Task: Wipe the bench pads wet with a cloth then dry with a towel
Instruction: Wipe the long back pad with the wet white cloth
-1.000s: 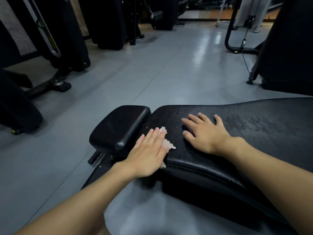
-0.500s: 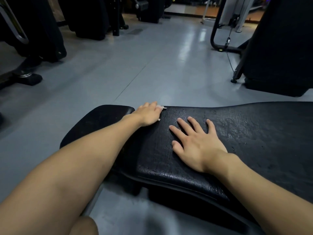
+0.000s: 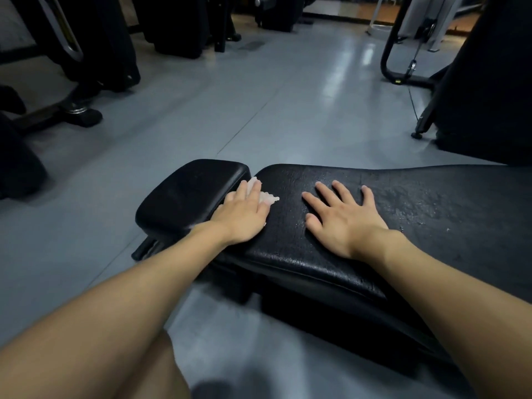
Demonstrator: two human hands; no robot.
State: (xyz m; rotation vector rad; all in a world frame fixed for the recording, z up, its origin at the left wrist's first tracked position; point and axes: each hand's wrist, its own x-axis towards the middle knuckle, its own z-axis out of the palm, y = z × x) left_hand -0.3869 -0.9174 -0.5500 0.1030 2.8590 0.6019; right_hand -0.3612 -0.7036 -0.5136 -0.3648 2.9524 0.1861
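Head view looks down on both forearms reaching to a black bench. The left hand [image 3: 244, 214] lies palm down with its fingers straight and close together, pressing a white cloth [image 3: 267, 198] flat rather than gripping it. The cloth sits under those fingers, right where the small end pad [image 3: 187, 194] meets the long bench pad [image 3: 417, 205]. Crumpled edges of it show just beyond the fingertips and beside the index finger and thumb. The right hand [image 3: 342, 223] rests palm down on the long bench pad, fingers released and spread wide, holding nothing; it is near the left hand but apart from it, and not touching the cloth. Around and beyond the right fingers the pad's cracked surface glistens with patches of wetness. Past the fingertips of both hands stretches a grey floor [image 3: 288, 110], with dark gym machines [image 3: 109, 53] well beyond.
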